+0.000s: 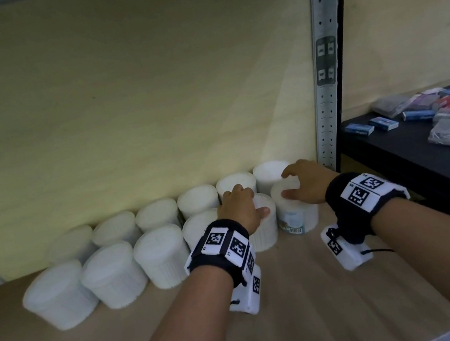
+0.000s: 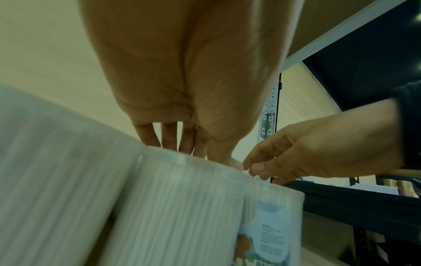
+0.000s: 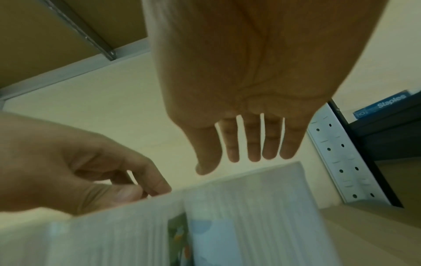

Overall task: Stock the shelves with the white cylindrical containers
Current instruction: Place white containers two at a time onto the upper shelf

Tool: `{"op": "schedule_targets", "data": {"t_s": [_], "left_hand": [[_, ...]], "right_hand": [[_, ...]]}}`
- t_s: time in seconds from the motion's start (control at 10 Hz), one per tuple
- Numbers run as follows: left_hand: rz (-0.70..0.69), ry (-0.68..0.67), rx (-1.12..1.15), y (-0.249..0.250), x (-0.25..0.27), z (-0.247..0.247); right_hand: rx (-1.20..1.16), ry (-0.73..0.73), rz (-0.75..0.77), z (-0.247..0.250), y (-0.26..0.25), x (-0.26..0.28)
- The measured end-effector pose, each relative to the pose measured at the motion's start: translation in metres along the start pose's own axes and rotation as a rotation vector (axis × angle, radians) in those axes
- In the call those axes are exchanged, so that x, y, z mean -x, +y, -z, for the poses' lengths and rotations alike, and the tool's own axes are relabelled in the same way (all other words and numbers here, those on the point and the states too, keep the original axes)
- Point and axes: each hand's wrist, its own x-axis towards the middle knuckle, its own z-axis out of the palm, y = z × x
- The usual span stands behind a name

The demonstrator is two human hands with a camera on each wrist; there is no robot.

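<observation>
A pale yellow back wall fills the upper half of the head view, and a light wooden shelf point(image 1: 316, 304) runs across the lower half. A perforated grey metal upright point(image 1: 325, 62) stands at the right of centre. Beyond it, at the right edge, a dark shelf point(image 1: 414, 161) carries blue boxes point(image 1: 384, 123) and clear packets, too blurred to read from the head camera.

The white cylindrical containers point(image 1: 161, 256) stand upright in two rows along the wall, running from lower left towards the centre of the frame. Each is a squat tub with a flat, slightly wider lid and fine vertical ribbing down its side. They sit close together, many touching their neighbours. The labelled container point(image 1: 296, 217) at the right end of the front row shows a pale blue label with a barcode near its base. The ribbed container point(image 1: 265, 229) stands just left of it.

The left hand point(image 1: 239, 208) rests on the lid of the ribbed container, its fingers bent over the far edge and the thumb at the near rim. The right hand point(image 1: 307, 183) is above the labelled container; in the right wrist view its fingers point(image 3: 254, 144) hang straight and slightly spread above the lid, holding nothing. Both wrists wear black bands with square black-and-white markers.
</observation>
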Motion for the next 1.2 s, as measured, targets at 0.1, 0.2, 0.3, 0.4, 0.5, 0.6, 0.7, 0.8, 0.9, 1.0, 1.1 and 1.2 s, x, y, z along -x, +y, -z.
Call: {"op": "schedule_targets", "data": {"t_s": [0.1,0.2,0.3,0.4,0.5,0.6,0.7,0.8,0.9,1.0,1.1,1.2], "left_hand": [[-0.003,-0.002,-0.002,-0.0004,0.0,0.0001],[-0.004,-0.002,-0.008,-0.0004,-0.0015,-0.001],[0.001,-0.001,-0.009,-0.0005,-0.0021,-0.0011],[0.0,0.001,-0.013,-0.0002,-0.0022,-0.0012],[-0.001,0.005,-0.014,0.0002,-0.0021,-0.0018],[0.001,0.006,-0.014,0.0001,-0.0022,-0.0019],[0.004,0.007,-0.007,0.0003,-0.0024,-0.0028],[0.007,0.007,0.0,0.0003,-0.0022,-0.0032],[0.011,0.004,-0.001,0.0004,-0.0026,-0.0033],[0.009,0.002,-0.001,0.0004,-0.0024,-0.0029],[0.005,0.001,-0.004,0.0004,-0.0025,-0.003],[0.003,0.009,-0.005,0.0002,-0.0026,-0.0032]], "right_hand": [[0.108,0.028,-0.034,-0.0033,0.0001,0.0008],[0.154,0.002,-0.038,-0.0049,0.0001,0.0013],[0.17,0.0,-0.029,-0.005,-0.0004,-0.0008],[0.165,-0.017,-0.026,-0.004,-0.0017,-0.0013],[0.139,-0.052,-0.006,-0.0025,-0.0009,-0.0004],[0.119,-0.09,0.03,-0.0001,0.0005,0.0007],[0.082,-0.106,0.053,0.0017,0.0021,-0.0007],[0.054,-0.016,0.029,0.0028,0.0002,-0.0006],[0.084,0.048,-0.051,-0.0002,-0.0026,0.0018],[0.15,-0.014,-0.091,-0.0066,-0.0054,0.0013],[0.158,-0.016,-0.082,-0.0064,-0.0058,-0.0004],[0.166,-0.048,-0.053,-0.0027,-0.0053,-0.0005]]}}
